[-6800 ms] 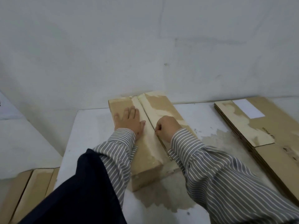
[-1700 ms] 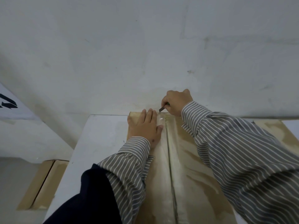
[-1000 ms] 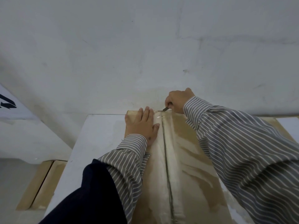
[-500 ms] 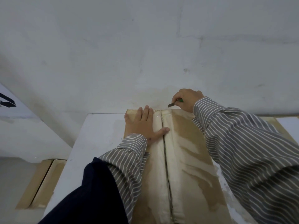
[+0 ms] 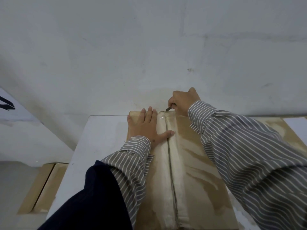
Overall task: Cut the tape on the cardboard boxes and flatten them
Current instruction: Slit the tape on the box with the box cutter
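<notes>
A brown cardboard box [image 5: 196, 163] lies on the white table [image 5: 99, 138], its top flaps meeting in a long taped seam [image 5: 171, 171] that runs away from me. My left hand [image 5: 146, 128] presses flat on the left flap near the far end, thumb stretched across the seam. My right hand [image 5: 184, 100] is at the box's far edge by the wall, shut on a small cutter [image 5: 169, 108] whose dark blade tip points at the seam's far end.
A grey wall [image 5: 149, 55] stands right behind the box. Flattened cardboard [image 5: 39, 188] lies on the floor at the lower left. More cardboard [image 5: 282, 128] shows on the table to the right, behind my right sleeve.
My right hand has brought the cutter back down and left to the seam's far end after lifting it away half a second ago. My left hand stays pressed on the flap.
</notes>
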Available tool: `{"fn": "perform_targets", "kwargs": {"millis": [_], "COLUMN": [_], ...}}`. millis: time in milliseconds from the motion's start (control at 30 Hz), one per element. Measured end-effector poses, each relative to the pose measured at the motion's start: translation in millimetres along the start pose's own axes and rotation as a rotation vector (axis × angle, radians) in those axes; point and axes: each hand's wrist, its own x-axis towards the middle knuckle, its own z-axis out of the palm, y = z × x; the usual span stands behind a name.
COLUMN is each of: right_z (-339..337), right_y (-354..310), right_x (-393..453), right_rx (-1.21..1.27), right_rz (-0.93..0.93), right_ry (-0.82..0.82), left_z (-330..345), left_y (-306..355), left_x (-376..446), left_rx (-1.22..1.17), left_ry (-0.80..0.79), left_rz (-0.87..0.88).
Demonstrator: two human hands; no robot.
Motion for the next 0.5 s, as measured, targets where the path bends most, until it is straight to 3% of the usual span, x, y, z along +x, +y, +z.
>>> {"fn": "perform_targets", "kwargs": {"millis": [500], "right_z": [2], "right_y": [12], "right_x": [2], "right_rx": [0.025], "right_rz": [0.015], "right_ry": [-0.052], "left_z": [1], "left_y": [0], "left_x": [0], "left_rx": [-0.023], "left_ry": [0.004], "left_rz": [-0.001]}}
